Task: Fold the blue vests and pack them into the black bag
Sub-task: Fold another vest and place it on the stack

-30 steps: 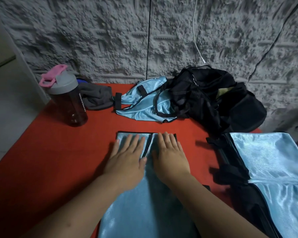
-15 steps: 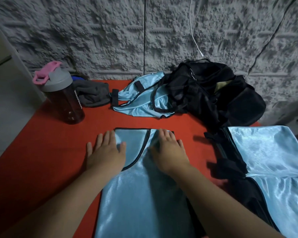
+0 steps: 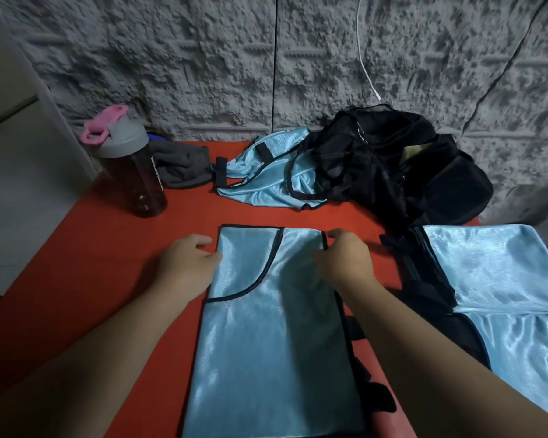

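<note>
Your left hand (image 3: 187, 263) sat at the left edge of the folded blue vest (image 3: 272, 343), up near its top corner. Its fingers were curled on that edge, pinching the cloth. Your right hand (image 3: 345, 260) was at the top right corner, and its fingers pinched the black trim there. The vest lay flat on the red table (image 3: 92, 263), right in front of you. The black bag (image 3: 393, 165) sat at the back by the wall, with a crumpled blue vest (image 3: 263, 181) beside it. Another blue vest (image 3: 494, 279) lay to the right. A bottle (image 3: 133, 172) stood on the left next to a grey cloth (image 3: 181, 165).
</note>
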{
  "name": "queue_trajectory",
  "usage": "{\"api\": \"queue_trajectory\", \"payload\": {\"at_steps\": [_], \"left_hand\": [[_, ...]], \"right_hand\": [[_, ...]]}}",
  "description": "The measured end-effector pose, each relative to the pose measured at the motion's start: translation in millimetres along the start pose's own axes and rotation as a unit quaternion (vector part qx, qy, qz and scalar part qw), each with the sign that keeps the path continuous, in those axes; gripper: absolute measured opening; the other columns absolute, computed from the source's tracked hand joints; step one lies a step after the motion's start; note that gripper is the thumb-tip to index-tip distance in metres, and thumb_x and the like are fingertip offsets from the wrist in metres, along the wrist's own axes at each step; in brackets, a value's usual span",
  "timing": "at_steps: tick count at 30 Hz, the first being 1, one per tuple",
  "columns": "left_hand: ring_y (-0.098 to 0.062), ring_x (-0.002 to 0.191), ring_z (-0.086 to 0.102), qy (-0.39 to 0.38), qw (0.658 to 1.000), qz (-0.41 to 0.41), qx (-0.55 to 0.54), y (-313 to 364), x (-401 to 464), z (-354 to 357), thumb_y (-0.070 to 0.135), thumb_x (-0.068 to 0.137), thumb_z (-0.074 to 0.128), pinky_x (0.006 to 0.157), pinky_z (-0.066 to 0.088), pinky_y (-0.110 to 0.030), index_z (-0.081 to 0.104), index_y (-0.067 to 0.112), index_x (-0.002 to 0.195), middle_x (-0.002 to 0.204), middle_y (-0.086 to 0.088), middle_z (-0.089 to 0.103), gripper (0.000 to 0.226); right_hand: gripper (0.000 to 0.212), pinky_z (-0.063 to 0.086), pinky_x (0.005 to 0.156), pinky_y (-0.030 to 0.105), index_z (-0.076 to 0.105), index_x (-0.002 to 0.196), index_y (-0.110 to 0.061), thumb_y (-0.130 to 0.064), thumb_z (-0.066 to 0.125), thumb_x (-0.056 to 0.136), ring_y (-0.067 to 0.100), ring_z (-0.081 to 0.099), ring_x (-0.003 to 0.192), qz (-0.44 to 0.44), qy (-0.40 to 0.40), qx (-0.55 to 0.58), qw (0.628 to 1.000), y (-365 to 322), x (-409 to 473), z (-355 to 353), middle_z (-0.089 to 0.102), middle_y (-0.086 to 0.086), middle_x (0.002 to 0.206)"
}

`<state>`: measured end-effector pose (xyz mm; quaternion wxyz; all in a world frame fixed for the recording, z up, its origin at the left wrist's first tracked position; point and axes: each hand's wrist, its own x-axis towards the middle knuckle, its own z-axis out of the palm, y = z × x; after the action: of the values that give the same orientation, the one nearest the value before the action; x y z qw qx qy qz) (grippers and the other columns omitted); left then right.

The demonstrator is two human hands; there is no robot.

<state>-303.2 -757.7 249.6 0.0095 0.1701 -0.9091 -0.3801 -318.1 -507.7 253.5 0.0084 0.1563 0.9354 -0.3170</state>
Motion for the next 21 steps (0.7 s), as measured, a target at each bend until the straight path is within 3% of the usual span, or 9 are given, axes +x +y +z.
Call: {"api": "queue_trajectory", "payload": {"at_steps": [3,6,8,11,15,19,21], "left_hand": [[-0.025,0.098,0.067,0.012,1.0,-0.01,0.006,6,8,6,0.025,0.082,0.077,0.092,0.055,-0.039,0.067,0.016,0.121,0.102,-0.002,0.071,0.042],[-0.022,0.088,0.065,-0.006,0.996,0.049,0.08,12,-1,-1,0.031,0.08,0.079,0.079,0.053,-0.033,0.063,0.024,0.091,0.091,0.005,0.066,0.021],[-0.015,0.076,0.064,-0.047,0.987,0.098,0.118,13,-17,-7,0.033,0.08,0.08,0.067,0.049,-0.03,0.06,0.024,0.08,0.082,0.007,0.064,0.022],[-0.004,0.061,0.057,-0.133,0.969,0.149,0.144,10,-44,-18,0.033,0.078,0.081,0.055,0.042,-0.023,0.061,0.022,0.071,0.07,0.006,0.062,0.024],[0.002,0.056,0.052,-0.256,0.924,0.204,0.198,9,-78,-38,0.038,0.073,0.084,0.05,0.036,-0.014,0.061,0.022,0.068,0.064,0.009,0.056,0.028],[-0.001,0.057,0.053,-0.351,0.875,0.235,0.238,4,-115,-46,0.043,0.068,0.086,0.051,0.04,-0.017,0.062,0.02,0.077,0.067,0.008,0.06,0.034],[-0.002,0.065,0.056,-0.368,0.854,0.253,0.266,-6,-130,-47,0.049,0.065,0.086,0.06,0.048,-0.024,0.059,0.024,0.081,0.076,0.011,0.063,0.04]], "right_hand": [[0.038,0.05,0.082,0.033,0.061,0.125,-0.011,-0.025,0.061,0.09,0.032,0.066,0.106,0.01,0.008,0.013,1.0,-1,6,3,0.071,0.011,0.112],[0.05,0.049,0.088,0.035,0.057,0.135,-0.016,-0.027,0.063,0.087,0.033,0.061,0.11,-0.044,0.013,-0.024,0.999,-3,5,-1,0.065,0.013,0.117],[0.039,0.046,0.079,0.031,0.065,0.122,-0.021,-0.026,0.066,0.084,0.029,0.063,0.101,-0.115,0.007,-0.078,0.99,-4,-4,-6,0.066,0.008,0.109],[0.016,0.042,0.067,0.025,0.072,0.097,-0.028,-0.025,0.069,0.081,0.015,0.062,0.078,-0.183,-0.067,-0.112,0.974,-4,-30,-17,0.065,-0.009,0.082],[0.007,0.044,0.064,0.019,0.074,0.089,-0.027,-0.024,0.074,0.082,0.003,0.053,0.068,-0.259,-0.203,-0.165,0.93,1,-75,-31,0.053,-0.018,0.065],[0.007,0.05,0.069,0.022,0.074,0.088,-0.027,-0.029,0.071,0.081,0.006,0.063,0.078,-0.29,-0.271,-0.24,0.886,7,-121,-43,0.07,-0.01,0.081],[0.014,0.053,0.07,0.026,0.071,0.089,-0.026,-0.033,0.07,0.077,0.01,0.067,0.081,-0.305,-0.27,-0.271,0.872,16,-139,-43,0.073,-0.006,0.09]]}}
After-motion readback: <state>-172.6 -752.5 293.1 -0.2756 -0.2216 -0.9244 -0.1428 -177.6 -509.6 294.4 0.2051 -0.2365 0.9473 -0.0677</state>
